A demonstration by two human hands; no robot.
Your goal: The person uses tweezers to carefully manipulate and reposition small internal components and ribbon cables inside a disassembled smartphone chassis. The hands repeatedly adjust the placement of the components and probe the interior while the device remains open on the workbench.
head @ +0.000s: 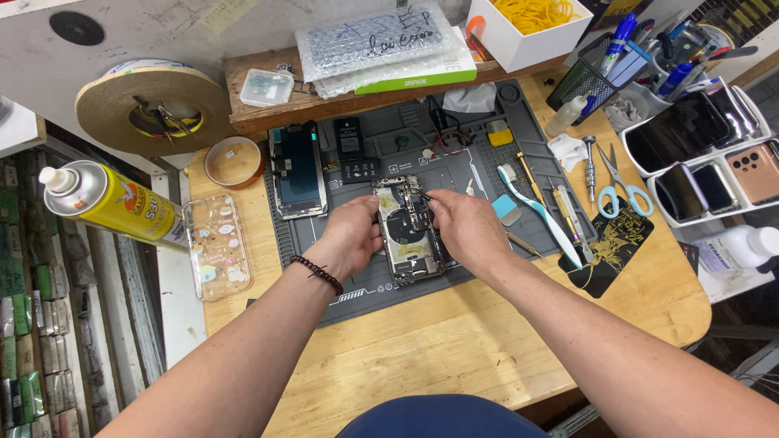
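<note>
An opened phone body (pixel 408 237) with its inner parts exposed lies on a grey work mat (pixel 357 280). My left hand (pixel 350 235) grips its left edge; a dark bead bracelet (pixel 318 273) is on that wrist. My right hand (pixel 466 225) is at the phone's upper right, pinching a thin dark tool (pixel 423 195) whose tip touches the boards inside. The detached screen (pixel 298 170) lies face up on the mat to the left, and a black battery (pixel 350 138) rests above the phone.
A clear phone case (pixel 217 245) and a yellow spray can (pixel 105 200) lie at left, near a big tape roll (pixel 154 105). To the right are a toothbrush (pixel 540 215), scissors (pixel 621 182), screwdrivers, a black card (pixel 608 247), trays of phones (pixel 706 146) and a pen basket (pixel 596 77).
</note>
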